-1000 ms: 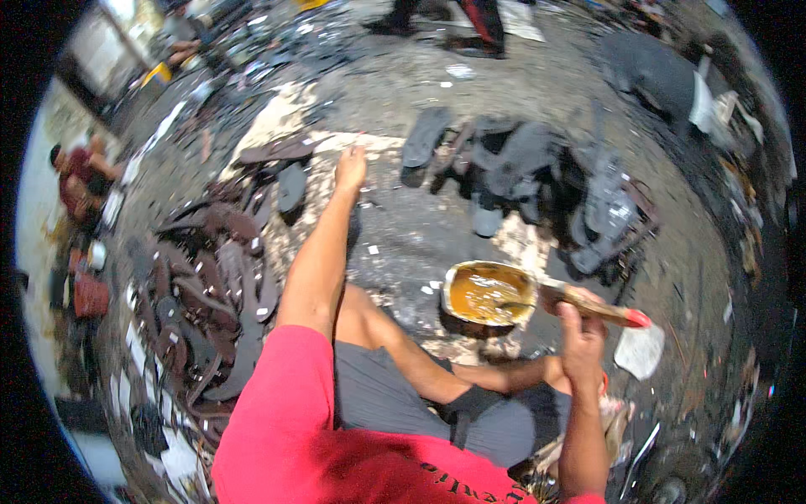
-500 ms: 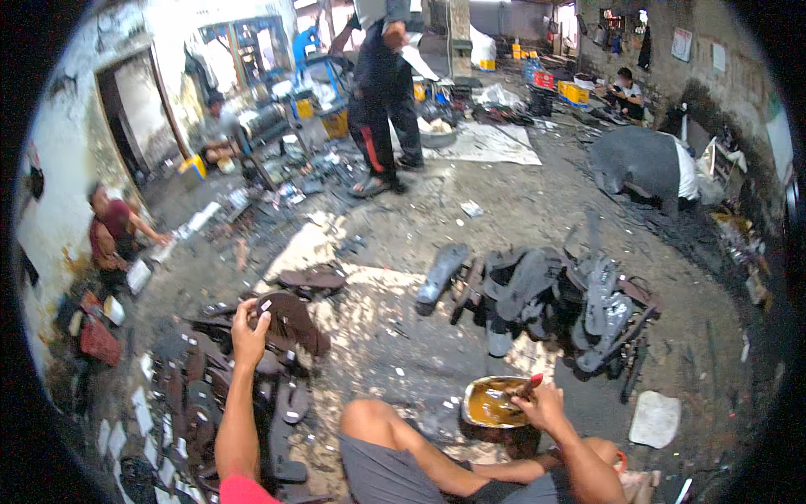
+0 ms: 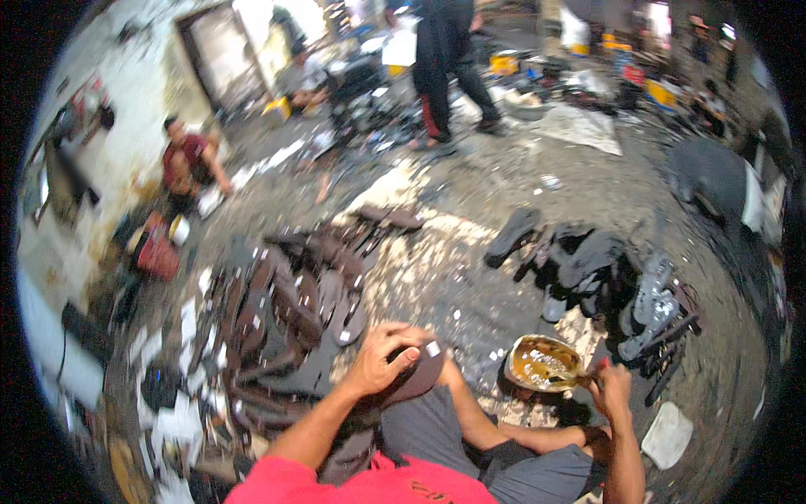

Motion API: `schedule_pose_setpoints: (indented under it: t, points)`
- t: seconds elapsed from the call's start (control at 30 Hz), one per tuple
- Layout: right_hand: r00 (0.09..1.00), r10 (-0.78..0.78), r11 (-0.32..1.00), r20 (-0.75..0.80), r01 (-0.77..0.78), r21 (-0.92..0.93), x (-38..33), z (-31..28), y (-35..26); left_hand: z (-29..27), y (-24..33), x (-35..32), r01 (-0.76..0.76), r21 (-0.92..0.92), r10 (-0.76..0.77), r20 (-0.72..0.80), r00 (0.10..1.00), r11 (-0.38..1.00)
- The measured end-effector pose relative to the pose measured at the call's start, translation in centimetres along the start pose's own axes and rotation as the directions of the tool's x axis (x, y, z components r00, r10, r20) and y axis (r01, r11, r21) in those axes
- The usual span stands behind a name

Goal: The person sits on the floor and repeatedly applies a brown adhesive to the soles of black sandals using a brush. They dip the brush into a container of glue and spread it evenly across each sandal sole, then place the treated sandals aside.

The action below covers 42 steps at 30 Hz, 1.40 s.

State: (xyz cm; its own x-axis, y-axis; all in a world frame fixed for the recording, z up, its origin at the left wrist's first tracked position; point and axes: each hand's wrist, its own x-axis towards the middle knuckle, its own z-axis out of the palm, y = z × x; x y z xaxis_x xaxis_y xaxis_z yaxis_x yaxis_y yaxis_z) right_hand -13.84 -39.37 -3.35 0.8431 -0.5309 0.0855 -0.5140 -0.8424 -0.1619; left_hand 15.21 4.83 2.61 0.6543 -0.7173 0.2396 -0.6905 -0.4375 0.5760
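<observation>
In front of my chest, my left hand (image 3: 382,363) is closed on a dark brown sandal sole (image 3: 424,374) with a small white sticker on it. To the right, my right hand (image 3: 611,388) grips a brush (image 3: 603,364) with a red handle end. The brush's lower end reaches the edge of a pan (image 3: 510,361) holding an amber, glue-like paste. To the left lies a spread pile of brown sandals and soles (image 3: 290,294). Another heap of dark soles (image 3: 592,260) lies beyond the pan.
A person (image 3: 189,164) in a dark red shirt squats by the left wall, near a red bag (image 3: 157,252). Someone in dark trousers (image 3: 437,76) stands ahead. White scraps (image 3: 180,428) litter the lower left. A pale pad (image 3: 668,435) lies at the right.
My left hand has brought the brown sole from the pile on the left toward my chest. My right hand stays by the pan with the brush. The view has swung left and down.
</observation>
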Motion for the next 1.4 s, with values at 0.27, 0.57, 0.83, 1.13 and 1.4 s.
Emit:
schedule_pose_setpoints:
  t: [0.27,0.57,0.83,1.13,1.4]
  points:
    - [0.834,0.525,0.552,-0.170,-0.182,0.814,0.8,-4.9,1.3,0.6,5.0,-0.2,0.057,0.202,-0.033,-0.120,0.992,0.978]
    - [1.000,0.009,0.334,0.024,-0.025,0.942,1.5,-8.4,-24.0,6.2,10.1,0.8,0.285,-0.907,-0.329,0.384,0.862,-0.310]
    - [0.899,-0.120,-0.060,-0.422,0.417,0.907,0.2,-7.2,-25.1,7.8,12.8,3.0,0.172,-0.801,0.047,0.177,0.983,-0.573]
    - [0.987,0.159,0.649,-0.032,-0.080,0.757,3.2,5.8,-13.4,9.3,9.1,-2.1,0.368,-0.749,-0.100,0.497,0.862,-0.551]
    - [0.983,0.079,0.963,-0.166,-0.032,0.269,4.4,7.0,-8.4,7.7,10.3,-8.8,0.601,-0.745,-0.213,0.662,0.719,-0.289]
